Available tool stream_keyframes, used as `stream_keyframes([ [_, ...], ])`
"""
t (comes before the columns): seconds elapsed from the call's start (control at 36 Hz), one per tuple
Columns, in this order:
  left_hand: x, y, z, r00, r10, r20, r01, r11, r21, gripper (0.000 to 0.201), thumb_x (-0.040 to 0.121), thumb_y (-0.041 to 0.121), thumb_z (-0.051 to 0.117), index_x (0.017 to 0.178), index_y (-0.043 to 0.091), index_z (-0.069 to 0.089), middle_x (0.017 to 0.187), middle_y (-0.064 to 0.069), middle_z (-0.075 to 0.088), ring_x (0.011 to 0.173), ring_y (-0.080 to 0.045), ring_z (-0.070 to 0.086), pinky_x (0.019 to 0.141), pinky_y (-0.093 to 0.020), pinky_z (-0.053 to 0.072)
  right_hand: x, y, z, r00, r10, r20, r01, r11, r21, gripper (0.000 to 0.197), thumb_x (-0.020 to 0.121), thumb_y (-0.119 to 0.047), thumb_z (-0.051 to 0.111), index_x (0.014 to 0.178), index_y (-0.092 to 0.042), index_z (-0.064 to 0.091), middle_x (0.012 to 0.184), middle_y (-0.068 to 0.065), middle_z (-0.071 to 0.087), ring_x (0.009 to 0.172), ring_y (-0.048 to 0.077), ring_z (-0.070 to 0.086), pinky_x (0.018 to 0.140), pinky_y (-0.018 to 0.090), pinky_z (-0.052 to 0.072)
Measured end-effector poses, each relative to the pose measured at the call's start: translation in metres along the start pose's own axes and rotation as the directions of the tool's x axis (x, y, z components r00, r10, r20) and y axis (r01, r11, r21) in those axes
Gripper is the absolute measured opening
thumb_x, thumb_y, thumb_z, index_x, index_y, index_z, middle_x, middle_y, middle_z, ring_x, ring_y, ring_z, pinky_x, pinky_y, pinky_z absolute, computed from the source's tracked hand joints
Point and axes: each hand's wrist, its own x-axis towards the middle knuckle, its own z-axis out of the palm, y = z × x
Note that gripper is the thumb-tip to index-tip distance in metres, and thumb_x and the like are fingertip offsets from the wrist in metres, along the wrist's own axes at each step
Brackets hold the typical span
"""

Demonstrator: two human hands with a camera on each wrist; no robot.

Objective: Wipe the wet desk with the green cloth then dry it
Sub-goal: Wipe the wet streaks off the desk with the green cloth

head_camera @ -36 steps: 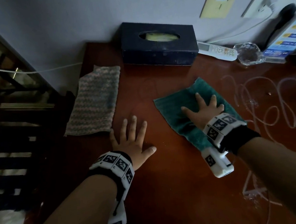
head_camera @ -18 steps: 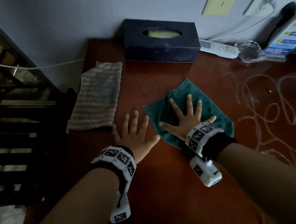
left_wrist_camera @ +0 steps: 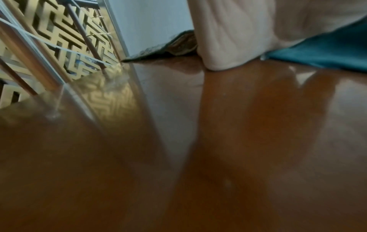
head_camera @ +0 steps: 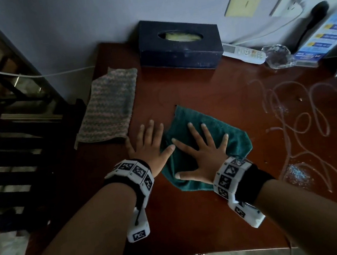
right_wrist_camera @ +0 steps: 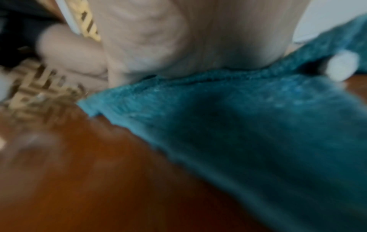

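The green cloth (head_camera: pixel 235 141) lies rumpled on the red-brown desk (head_camera: pixel 192 217), near its middle. My right hand (head_camera: pixel 201 151) presses flat on the cloth with fingers spread. Just left of it my left hand (head_camera: pixel 150 141) lies flat on the bare wood, its thumb touching the cloth's left edge. Looping wet streaks (head_camera: pixel 298 119) cover the right part of the desk. In the left wrist view the palm (left_wrist_camera: pixel 238 31) rests on the wood beside the green cloth (left_wrist_camera: pixel 327 51). In the blurred right wrist view the palm (right_wrist_camera: pixel 188 39) sits on the green cloth (right_wrist_camera: pixel 248 125).
A striped knitted cloth (head_camera: pixel 108 106) lies at the desk's left edge. A dark tissue box (head_camera: pixel 178 44), a white remote (head_camera: pixel 242 53), a glass ashtray (head_camera: pixel 276 56) and a card stand (head_camera: pixel 324 40) line the back wall. A dark chair (head_camera: pixel 10 142) stands left of the desk.
My right hand has slid the green cloth leftward and toward me, away from the wet streaks, until it meets my left hand. The left hand has stayed put.
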Motion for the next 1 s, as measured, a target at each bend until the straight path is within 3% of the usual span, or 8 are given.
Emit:
stream_keyframes([
  [0.17, -0.001, 0.003, 0.001, 0.998, -0.025, 0.051, 0.019, 0.993, 0.120, 0.103, 0.076, 0.083, 0.034, 0.143, 0.035, -0.027, 0.147, 0.007, -0.042, 0.139, -0.021, -0.032, 0.111, -0.060, -0.009, -0.019, 0.014, 0.011, 0.998, -0.062, -0.001, 0.062, 0.997, -0.034, 0.087, 0.068, -0.086, 0.040, 0.127, -0.070, -0.021, 0.144, -0.015, -0.044, 0.132, 0.021, -0.044, 0.096, 0.076, -0.016],
  [0.36, -0.011, 0.012, -0.005, 0.983, -0.049, 0.177, 0.005, 0.971, 0.238, 0.140, 0.049, 0.091, 0.053, 0.138, 0.031, -0.037, 0.143, -0.004, -0.047, 0.134, -0.031, -0.038, 0.108, -0.064, -0.012, -0.038, 0.030, 0.015, 0.995, -0.098, 0.025, 0.099, 0.994, -0.056, 0.088, 0.067, -0.085, 0.044, 0.126, -0.071, -0.020, 0.142, -0.016, -0.046, 0.131, 0.020, -0.045, 0.097, 0.075, -0.018],
  [0.44, -0.012, 0.027, -0.003, 0.971, -0.112, 0.212, 0.072, 0.979, 0.188, 0.137, 0.048, 0.095, 0.046, 0.137, 0.033, -0.038, 0.142, -0.006, -0.048, 0.134, -0.033, -0.039, 0.106, -0.064, -0.014, -0.047, 0.036, 0.019, 0.993, -0.112, 0.033, 0.113, 0.992, -0.050, 0.089, 0.068, -0.084, 0.044, 0.127, -0.070, -0.019, 0.141, -0.017, -0.047, 0.130, 0.019, -0.047, 0.097, 0.075, -0.019],
  [0.56, -0.011, 0.039, 0.001, 0.966, -0.175, 0.192, 0.159, 0.982, 0.099, 0.113, 0.063, 0.093, 0.026, 0.141, 0.034, -0.032, 0.145, -0.004, -0.045, 0.136, -0.032, -0.036, 0.108, -0.062, -0.013, -0.057, 0.041, 0.021, 0.995, -0.085, 0.059, 0.084, 0.996, 0.012, 0.086, 0.068, -0.084, 0.045, 0.128, -0.070, -0.016, 0.141, -0.020, -0.046, 0.130, 0.015, -0.046, 0.098, 0.071, -0.023],
  [0.69, -0.011, 0.038, 0.003, 0.972, -0.163, 0.172, 0.150, 0.985, 0.086, 0.093, 0.079, 0.082, 0.021, 0.142, 0.035, -0.029, 0.145, -0.004, -0.045, 0.136, -0.031, -0.035, 0.108, -0.061, -0.013, -0.053, 0.032, 0.018, 0.993, 0.100, -0.065, -0.090, 0.985, 0.147, 0.066, 0.083, -0.075, 0.033, 0.133, -0.068, -0.009, 0.152, -0.016, -0.029, 0.140, 0.015, -0.030, 0.104, 0.071, -0.012],
  [0.83, -0.011, 0.038, 0.004, 0.975, -0.154, 0.163, 0.137, 0.984, 0.113, 0.095, 0.081, 0.079, 0.026, 0.141, 0.033, -0.031, 0.144, -0.005, -0.046, 0.136, -0.032, -0.034, 0.108, -0.063, -0.012, -0.038, 0.023, 0.025, 0.983, 0.172, -0.069, -0.163, 0.979, 0.122, 0.080, 0.071, -0.088, 0.028, 0.131, -0.066, -0.019, 0.148, -0.015, -0.038, 0.136, 0.021, -0.037, 0.099, 0.074, -0.015],
  [1.0, -0.012, 0.039, 0.004, 0.976, -0.156, 0.151, 0.139, 0.983, 0.122, 0.105, 0.075, 0.083, 0.033, 0.141, 0.033, -0.032, 0.145, -0.005, -0.045, 0.137, -0.033, -0.033, 0.108, -0.062, -0.011, -0.039, 0.029, 0.025, 0.970, 0.242, -0.036, -0.233, 0.960, 0.156, 0.086, 0.065, -0.092, 0.029, 0.131, -0.067, -0.020, 0.146, -0.017, -0.041, 0.135, 0.020, -0.039, 0.099, 0.075, -0.014],
])
